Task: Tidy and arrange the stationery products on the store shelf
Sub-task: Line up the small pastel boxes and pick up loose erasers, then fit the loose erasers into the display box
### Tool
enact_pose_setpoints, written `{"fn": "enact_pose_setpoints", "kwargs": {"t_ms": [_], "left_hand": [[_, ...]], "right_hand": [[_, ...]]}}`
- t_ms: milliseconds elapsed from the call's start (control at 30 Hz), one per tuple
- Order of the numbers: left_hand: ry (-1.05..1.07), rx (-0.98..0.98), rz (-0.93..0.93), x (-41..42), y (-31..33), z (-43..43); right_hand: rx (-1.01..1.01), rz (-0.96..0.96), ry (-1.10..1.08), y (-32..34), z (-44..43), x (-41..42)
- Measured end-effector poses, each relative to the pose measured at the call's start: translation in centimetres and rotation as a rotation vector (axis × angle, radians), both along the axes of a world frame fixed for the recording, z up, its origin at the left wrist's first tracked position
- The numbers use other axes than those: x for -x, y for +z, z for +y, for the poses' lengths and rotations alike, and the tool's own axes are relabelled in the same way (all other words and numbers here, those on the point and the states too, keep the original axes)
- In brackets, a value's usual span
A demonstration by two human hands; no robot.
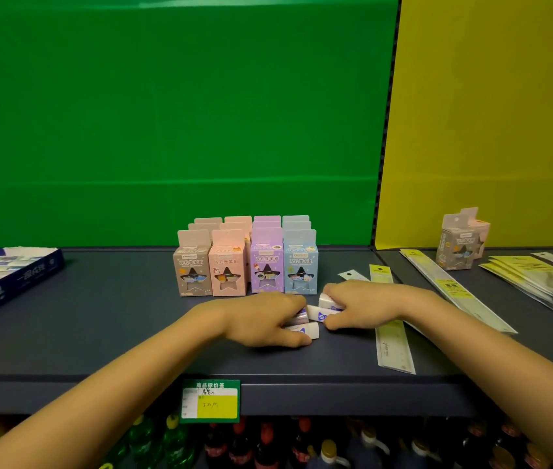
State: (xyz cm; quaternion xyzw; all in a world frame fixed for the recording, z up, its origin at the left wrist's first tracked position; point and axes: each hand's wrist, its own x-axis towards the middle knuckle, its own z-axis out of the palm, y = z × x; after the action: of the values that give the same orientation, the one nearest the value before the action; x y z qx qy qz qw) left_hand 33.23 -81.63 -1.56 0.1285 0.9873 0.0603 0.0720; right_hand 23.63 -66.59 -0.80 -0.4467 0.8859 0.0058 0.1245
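Observation:
Several small white erasers [315,313] with purple print lie bunched on the dark shelf [116,319], just in front of the boxes. My left hand [261,319] curls over the erasers on the left side, fingers closed on them. My right hand [366,302] grips the erasers from the right, one held at its fingertips. Behind them stand neat rows of pencil sharpener boxes [246,262] in brown, pink, purple and blue. The hands hide part of the eraser pile.
A packaged ruler [392,336] lies right of my hands, with more long packs [454,289] and plastic sleeves [539,282] farther right. Two stray sharpener boxes [461,242] stand at the back right. A blue tray [8,282] sits at left. A price tag [210,401] hangs on the shelf edge.

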Motion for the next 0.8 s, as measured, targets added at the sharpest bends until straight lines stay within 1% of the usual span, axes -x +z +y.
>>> {"fn": "enact_pose_setpoints", "kwargs": {"t_ms": [233, 333, 400, 467, 533, 600, 667, 800], "left_hand": [[0.084, -0.023, 0.068, -1.7, 0.3, -1.3], [0.131, -0.098, 0.141, -3.0, 0.6, -3.2], [0.184, -0.194, 0.18, -4.2, 1.0, -4.8], [0.251, -0.36, 0.188, -5.8, 1.4, -6.3], [0.316, -0.538, 0.198, -7.6, 1.8, -7.8], [0.423, -0.675, 0.219, -9.6, 1.8, -9.5], [0.554, -0.762, 0.254, -11.7, 1.7, -11.5], [0.744, -0.897, 0.257, -16.9, 1.5, -16.1]], "right_hand": [[0.079, 0.004, 0.038, 0.7, -0.1, -0.1], [0.13, -0.032, 0.071, 1.5, -0.9, -0.3], [0.203, -0.125, 0.104, 2.0, -1.9, -0.7], [0.272, -0.189, 0.137, 2.4, -3.2, -1.4], [0.328, -0.192, 0.175, 2.5, -4.9, -2.2], [0.373, -0.133, 0.226, 2.6, -6.7, -3.1], [0.406, -0.101, 0.272, 2.6, -8.7, -4.4], [0.489, -0.203, 0.312, 2.5, -13.3, -7.9]]}}
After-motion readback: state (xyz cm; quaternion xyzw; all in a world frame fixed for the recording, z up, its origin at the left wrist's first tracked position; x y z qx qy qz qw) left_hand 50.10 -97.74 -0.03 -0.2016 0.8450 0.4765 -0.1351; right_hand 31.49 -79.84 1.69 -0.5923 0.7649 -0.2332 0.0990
